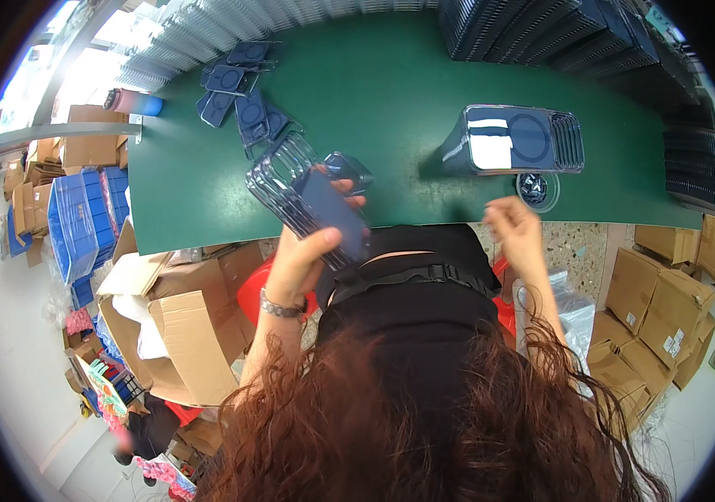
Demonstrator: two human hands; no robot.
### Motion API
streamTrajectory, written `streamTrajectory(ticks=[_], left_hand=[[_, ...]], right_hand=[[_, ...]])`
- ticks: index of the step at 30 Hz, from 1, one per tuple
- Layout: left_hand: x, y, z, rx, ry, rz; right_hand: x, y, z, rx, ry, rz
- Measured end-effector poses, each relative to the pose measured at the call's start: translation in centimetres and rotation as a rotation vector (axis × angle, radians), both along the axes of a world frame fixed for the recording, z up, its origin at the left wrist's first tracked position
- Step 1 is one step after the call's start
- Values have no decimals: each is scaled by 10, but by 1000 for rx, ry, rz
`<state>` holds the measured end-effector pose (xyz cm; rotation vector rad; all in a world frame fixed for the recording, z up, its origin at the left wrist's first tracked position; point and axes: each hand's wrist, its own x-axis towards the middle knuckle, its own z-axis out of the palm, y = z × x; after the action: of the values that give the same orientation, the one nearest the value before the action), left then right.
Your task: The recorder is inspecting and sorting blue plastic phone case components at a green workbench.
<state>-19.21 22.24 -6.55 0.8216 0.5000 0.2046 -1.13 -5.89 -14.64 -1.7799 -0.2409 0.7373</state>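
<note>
You sit at a green counter (pixel 407 92), the largest thing before you. Along its far edge, tall dark rows of stacked cases (pixel 541 33) fill the right side, while a long pale row of clear-edged pieces (pixel 198 42) curves along the left. Below the counter on your left stands an open cardboard box (pixel 198 335); more brown cartons (pixel 658 293) are piled on your right, and a blue crate (pixel 73 213) is farther off to the left.

On the counter's left half lies a loose, overlapping heap of dark phone cases (pixel 228 79). Right of centre, a neat block of cases (pixel 529 138) has a white patch and a ring on its face. Your held stack of cases (pixel 332 209), dark with clear rims, tilts above the near edge, in your left hand (pixel 303 255): those fingers are wrapped around its sides. Your right hand (pixel 518 230) is near the counter's edge, below the block, its fingers curled with tips close together; you cannot tell whether they pinch anything.

Just beyond the held stack lies a single dark case (pixel 356 171). Smaller still are a pink-and-blue tumbler (pixel 134 102) at the left end, a round clear dish (pixel 556 199) just beside the block, and your wristband (pixel 280 306).
</note>
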Motion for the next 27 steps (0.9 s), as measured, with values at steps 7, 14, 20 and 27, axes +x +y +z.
streamTrajectory(ticks=[7, 14, 20, 27], left_hand=[[9, -28, 4, 45, -85, -123], [11, -32, 22, 96, -84, -180], [4, -28, 20, 39, -69, -138], [-2, -25, 20, 47, -35, -117]], right_hand=[[-37, 94, 76, 445, 288, 81], [-41, 110, 87, 402, 247, 103], [-47, 124, 81, 293, -616, 231], [-48, 130, 88, 258, -379, 207]])
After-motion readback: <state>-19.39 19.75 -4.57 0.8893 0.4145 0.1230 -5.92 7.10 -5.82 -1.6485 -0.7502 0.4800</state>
